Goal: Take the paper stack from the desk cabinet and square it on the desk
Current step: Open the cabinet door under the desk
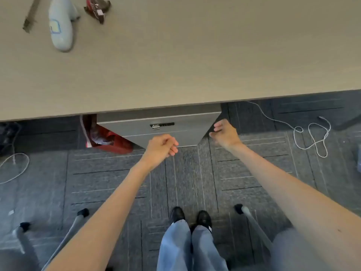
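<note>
**Cabinet shut, both hands empty in front of it**

Paper stack: I cannot see it anywhere; the desk cabinet [160, 130] sits under the front edge of the desk [175, 65] with its grey front closed and a small lock [161, 125] near the top; my left hand [162, 148] hangs just before the cabinet's lower front, fingers curled loosely inward, holding nothing; my right hand [225, 134] is beside the cabinet's right corner, fingers half spread and bent, also holding nothing; a red bag [109, 138] stands to the left of the cabinet; white cable [310, 135] loops on the grey carpet [195, 182] to the right; on the desk's far left lie a pale bottle [61, 26], a dark wrapper [97, 8] and a brush [31, 16]; my shoes [190, 216] stand below.
</note>
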